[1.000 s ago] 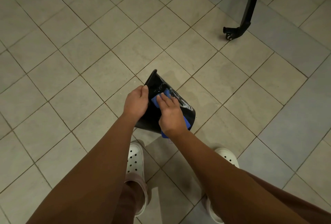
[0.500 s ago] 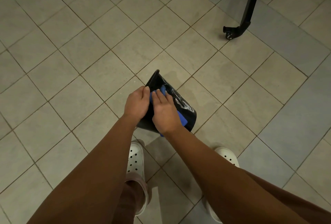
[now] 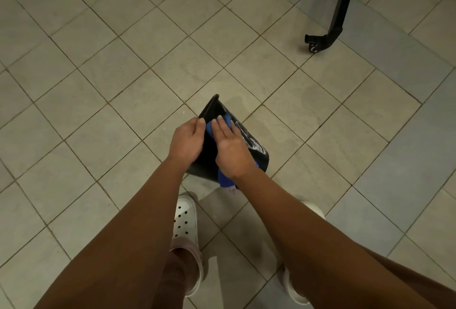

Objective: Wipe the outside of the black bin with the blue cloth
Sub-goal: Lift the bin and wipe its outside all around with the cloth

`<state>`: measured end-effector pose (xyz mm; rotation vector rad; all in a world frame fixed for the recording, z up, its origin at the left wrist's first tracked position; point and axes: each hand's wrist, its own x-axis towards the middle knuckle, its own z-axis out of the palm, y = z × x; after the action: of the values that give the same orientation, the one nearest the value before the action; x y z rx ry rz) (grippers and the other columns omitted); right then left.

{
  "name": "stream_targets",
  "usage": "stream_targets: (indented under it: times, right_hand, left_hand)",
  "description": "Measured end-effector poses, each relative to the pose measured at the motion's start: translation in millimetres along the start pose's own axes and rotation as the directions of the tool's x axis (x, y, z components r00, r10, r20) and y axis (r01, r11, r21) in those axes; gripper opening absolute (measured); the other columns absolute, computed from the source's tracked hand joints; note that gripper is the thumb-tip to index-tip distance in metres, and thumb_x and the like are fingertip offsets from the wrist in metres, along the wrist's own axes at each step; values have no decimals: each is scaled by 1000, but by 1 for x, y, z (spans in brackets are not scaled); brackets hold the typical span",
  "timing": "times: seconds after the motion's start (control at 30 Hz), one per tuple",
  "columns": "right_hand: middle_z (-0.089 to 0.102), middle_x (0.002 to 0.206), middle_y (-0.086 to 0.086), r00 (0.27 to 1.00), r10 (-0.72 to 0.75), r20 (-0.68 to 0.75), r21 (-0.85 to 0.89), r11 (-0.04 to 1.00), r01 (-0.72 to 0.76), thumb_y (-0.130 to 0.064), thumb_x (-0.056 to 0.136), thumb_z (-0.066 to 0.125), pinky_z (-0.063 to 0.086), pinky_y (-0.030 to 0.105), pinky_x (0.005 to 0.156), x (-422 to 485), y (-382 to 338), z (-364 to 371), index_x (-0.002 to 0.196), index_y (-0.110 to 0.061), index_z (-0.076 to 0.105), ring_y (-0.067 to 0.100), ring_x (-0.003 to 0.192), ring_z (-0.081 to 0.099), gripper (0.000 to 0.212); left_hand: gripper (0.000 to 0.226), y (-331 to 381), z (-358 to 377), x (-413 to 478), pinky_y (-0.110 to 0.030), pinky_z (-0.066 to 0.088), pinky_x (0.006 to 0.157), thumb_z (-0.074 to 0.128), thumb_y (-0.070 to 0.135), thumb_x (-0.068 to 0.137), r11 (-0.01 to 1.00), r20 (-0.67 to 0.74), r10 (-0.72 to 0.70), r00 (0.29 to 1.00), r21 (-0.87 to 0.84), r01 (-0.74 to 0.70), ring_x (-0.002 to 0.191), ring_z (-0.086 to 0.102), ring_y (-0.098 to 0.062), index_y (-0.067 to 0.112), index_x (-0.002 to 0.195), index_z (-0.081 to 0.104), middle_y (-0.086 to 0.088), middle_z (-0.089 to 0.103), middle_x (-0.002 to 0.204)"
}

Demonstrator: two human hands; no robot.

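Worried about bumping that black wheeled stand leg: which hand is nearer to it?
Right. The right hand presses the blue cloth on the black bin, down-left of the stand leg; the left hand grips the bin's edge, farther left.

Both bare forearms reach forward and down, converging so that the hands lie close side by side. The left hand has its fingers curled over the edge of the bin, gripping it. The right hand lies palm down with its fingers straight and together, pressing the cloth flat against the bin's side.
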<state>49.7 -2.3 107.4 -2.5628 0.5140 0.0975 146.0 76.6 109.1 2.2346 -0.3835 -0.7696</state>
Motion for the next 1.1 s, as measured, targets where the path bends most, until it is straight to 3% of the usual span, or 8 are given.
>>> stream_targets:
  times: [0.13, 0.27, 0.37, 0.43, 0.5, 0.73, 0.93, 1.1]
  right_hand:
    - [8, 155, 17, 992, 125, 14, 74, 989, -126, -3, 89, 44, -3, 32, 118, 2, 5, 9, 147, 0, 9, 25, 144, 2, 68]
    - [7, 157, 10, 996, 89, -27, 193, 978, -82, -7, 91, 47, 2, 35, 118, -5, 9, 30, 148, -8, 10, 27, 144, 0, 68]
    - [6, 157, 5, 996, 70, -61, 279, 959, -51, 0, 87, 53, 6, 32, 117, -13, 10, 41, 148, -13, 17, 27, 144, 2, 72]
    - [19, 155, 9, 995, 19, -101, 318, 948, 14, 6, 84, 56, 16, 35, 116, -19, 13, 43, 141, -8, 35, 31, 143, 14, 62]
    - [35, 147, 15, 987, -59, -149, 283, 954, 99, 8, 80, 61, 28, 43, 112, -28, 19, 48, 130, -4, 49, 37, 138, 27, 52]
    - [44, 141, 16, 973, -68, -219, 171, 979, 107, 8, 77, 64, 29, 46, 109, -51, 17, 61, 130, -4, 50, 38, 135, 31, 57]
    - [34, 146, 21, 987, -85, -136, 169, 980, 107, 16, 71, 61, 22, 46, 112, -32, 7, 52, 136, 2, 41, 41, 138, 23, 69]
    - [21, 151, 22, 989, 122, -82, 163, 981, -108, 10, 77, 56, 21, 48, 115, -24, -9, 42, 141, 3, 30, 41, 141, 10, 70]
  left_hand:
    - [27, 4, -6, 1, -34, 47, 73, 39, 24, 103, 990, 101, -75, 992, -109, 86, 85, 59, -25, 15, 86, 58, -13, 63, 90]
    - [32, 13, -16, 7, -42, 49, 93, 40, 23, 101, 934, 233, -209, 950, -239, 264, 104, 60, -28, 19, 129, 56, -10, 63, 115]
    - [65, 11, -17, 9, -50, 49, 97, 32, 64, 94, 903, 261, -335, 905, -184, 388, 104, 65, -32, 16, 126, 62, -14, 68, 114]
    - [99, 2, -15, 14, -52, 48, 99, 26, 90, 71, 900, 269, -355, 895, -159, 405, 106, 65, -33, 14, 123, 65, -15, 70, 115]
    - [116, -4, -12, 19, -52, 46, 103, 31, 97, 53, 889, 276, -379, 883, -156, 431, 112, 63, -33, 13, 125, 64, -15, 68, 121]
    - [64, 10, -2, 9, -48, 47, 102, 28, 56, 101, 898, 216, -394, 894, -117, 424, 107, 63, -33, 7, 126, 60, -17, 66, 117]
    - [42, 1, 3, 7, -30, 46, 70, 27, 38, 107, 932, 126, -302, 945, -169, 321, 84, 61, -19, 12, 109, 60, -7, 64, 93]
    - [45, 2, 7, 8, -31, 45, 67, 29, 37, 106, 936, 84, -268, 960, -211, 280, 80, 61, -25, 8, 105, 64, -15, 67, 93]
